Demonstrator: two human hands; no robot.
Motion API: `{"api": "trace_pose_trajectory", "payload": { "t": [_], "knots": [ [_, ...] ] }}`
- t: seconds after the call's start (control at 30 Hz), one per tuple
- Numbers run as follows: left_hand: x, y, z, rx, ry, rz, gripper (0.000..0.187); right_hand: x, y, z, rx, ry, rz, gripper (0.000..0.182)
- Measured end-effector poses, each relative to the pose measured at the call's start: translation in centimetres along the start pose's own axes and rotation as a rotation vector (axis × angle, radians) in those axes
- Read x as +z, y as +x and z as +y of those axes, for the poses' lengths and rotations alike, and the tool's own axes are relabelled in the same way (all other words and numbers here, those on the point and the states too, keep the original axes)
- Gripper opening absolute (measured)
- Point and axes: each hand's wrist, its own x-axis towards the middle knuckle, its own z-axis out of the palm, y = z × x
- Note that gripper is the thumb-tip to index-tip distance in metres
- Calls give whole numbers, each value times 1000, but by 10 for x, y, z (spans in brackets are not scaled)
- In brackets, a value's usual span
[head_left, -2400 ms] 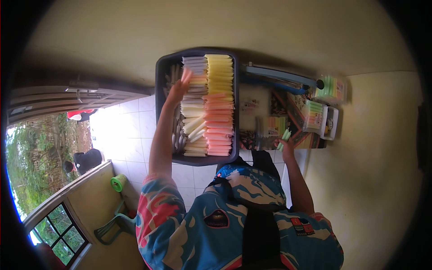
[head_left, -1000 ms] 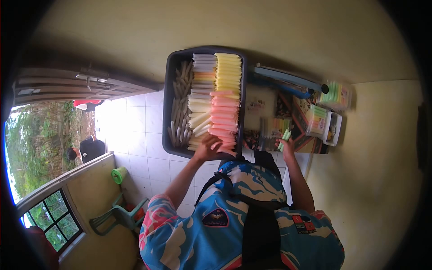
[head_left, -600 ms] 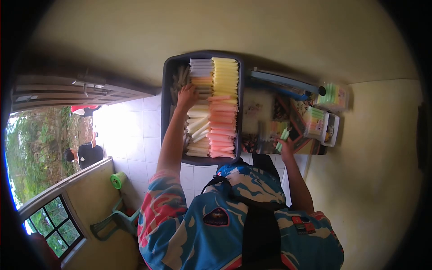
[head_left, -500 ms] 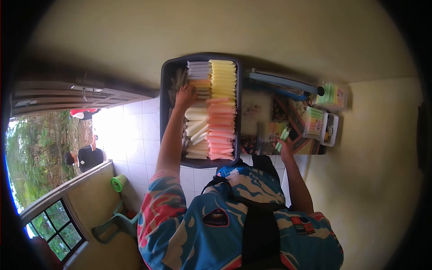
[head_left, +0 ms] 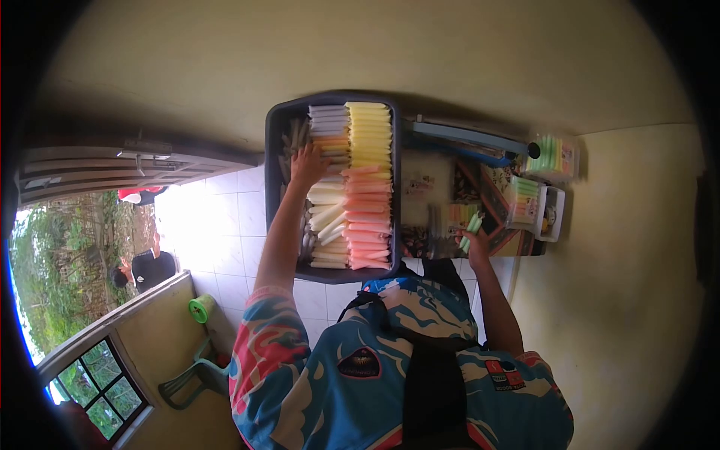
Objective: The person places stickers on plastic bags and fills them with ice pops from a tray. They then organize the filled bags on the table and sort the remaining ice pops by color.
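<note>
A large dark tub (head_left: pixel 397 172) holds stacked rows of tube-shaped ice pops in thin plastic. There are yellow ice pops (head_left: pixel 369 139), pink ice pops (head_left: pixel 367 217), cream ice pops (head_left: pixel 325 202), pale purple ice pops (head_left: pixel 328 116) and brown ice pops (head_left: pixel 296 135). Inside the tub's left part, my left hand (head_left: pixel 307 163) rests over the brown and orange ones, fingers stretched out and partly spread. To the right of the tub, my right hand (head_left: pixel 477 244) is closed around a few light green ice pops (head_left: pixel 471 229), which stick out past the fingers.
Clear packs of green ice pops (head_left: pixel 553 156) stand at the right, by a white plastic basket (head_left: pixel 552 214). A sealer-like blue-grey bar (head_left: pixel 472 137) lies beside the tub. Through the doorway at left is a person in black (head_left: pixel 154 268). A green chair (head_left: pixel 196 382) stands lower left.
My left hand stays over the brown ice pops with only a slight shift of its fingers. My right hand keeps hold of the green ones. The view has moved slightly.
</note>
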Motion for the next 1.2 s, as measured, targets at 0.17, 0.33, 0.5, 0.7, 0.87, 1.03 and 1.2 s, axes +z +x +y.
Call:
{"api": "trace_pose_trajectory", "payload": {
  "t": [0.17,0.33,0.5,0.7,0.87,1.03,1.2],
  "knots": [
    [-11,-1,0,48,67,20,45,-4,-1,-1,12,-31,-8,27],
    [-10,-2,-9,166,-44,109,33,-7,-5,1,-12,18,-10,26],
    [11,2,-29,300,-288,205,27,-6,-11,1,-24,21,-10,29],
    [31,17,-48,356,-449,8,29,-7,-15,9,0,36,21,30],
    [5,0,-31,228,-577,-10,31,-11,-15,15,9,35,44,31],
    [-13,-28,-30,307,-535,53,27,-18,-18,17,20,36,29,30],
    [-13,-41,-32,470,-406,161,22,-14,-20,16,32,27,30,31]
  ]
}}
